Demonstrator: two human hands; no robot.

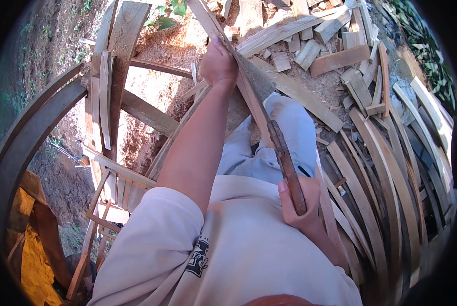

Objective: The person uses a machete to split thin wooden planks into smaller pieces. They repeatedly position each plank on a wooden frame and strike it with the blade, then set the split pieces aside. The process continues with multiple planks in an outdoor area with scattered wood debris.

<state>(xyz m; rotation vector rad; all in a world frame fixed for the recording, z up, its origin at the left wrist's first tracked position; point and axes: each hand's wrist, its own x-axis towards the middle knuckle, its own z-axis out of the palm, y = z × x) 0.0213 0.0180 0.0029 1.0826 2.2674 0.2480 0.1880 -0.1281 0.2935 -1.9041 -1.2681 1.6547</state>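
A long, narrow wooden strip [254,99] slants from the top middle down toward my lap. My left hand [219,65] is closed round its upper part, thumb along the edge. My right hand [304,201], close to my right hip, grips the lower end of a dark brown, worn bar [281,153]. The bar's upper end meets or overlaps the lower part of the strip; I cannot tell whether they touch. What kind of tool the bar is does not show. A wide board [256,79] lies under the strip, between my legs.
Wood offcuts [307,53] and shavings lie at the far right. Long planks [376,188] are stacked at my right. On the left stand upright boards [121,51], a wooden frame [119,168] and a dark curved band [35,125]. A yellow item [37,265] is at lower left.
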